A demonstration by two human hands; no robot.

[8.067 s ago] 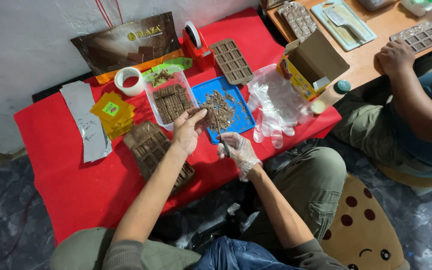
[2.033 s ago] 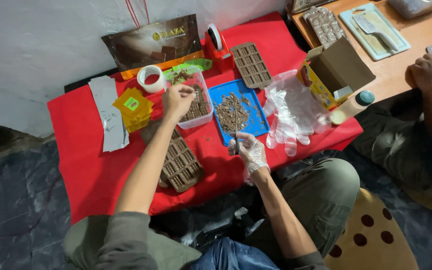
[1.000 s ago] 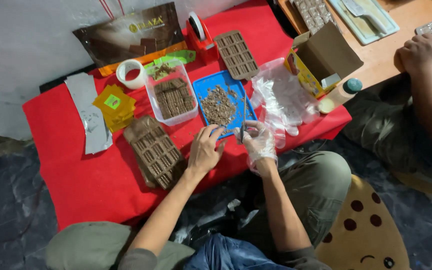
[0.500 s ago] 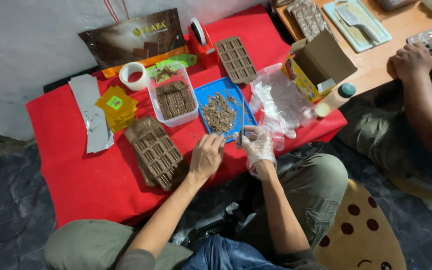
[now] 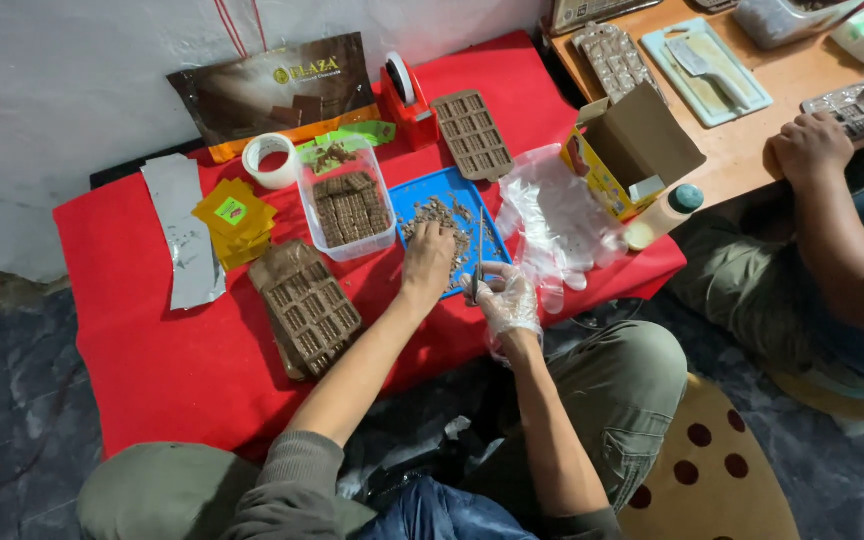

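Note:
My left hand [image 5: 429, 260] rests palm down on a heap of brown chocolate bits [image 5: 444, 212] in a blue tray [image 5: 399, 200] on the red cloth. Its fingertips are buried in the bits, so a grasp cannot be made out. My right hand [image 5: 508, 297], in a clear plastic glove, is at the tray's near right corner. It is closed on a thin metal tool [image 5: 478, 262] that points up over the tray. A clear tub of chocolate bars [image 5: 347, 205] stands just left of the tray.
A brown mould [image 5: 307, 305] lies front left and another mould [image 5: 472, 132] behind the tray. Around them are yellow packets [image 5: 234, 215], a foil wrapper [image 5: 187, 235], a tape roll [image 5: 270, 158], a red tape dispenser [image 5: 404, 90], crumpled plastic [image 5: 552, 215] and an open box [image 5: 632, 150]. Another person's hand [image 5: 807, 145] rests on the wooden table.
My left hand has moved away from my right hand, forward onto the chocolate bits in the blue tray. The right hand has stayed at the tray's near corner with the tool.

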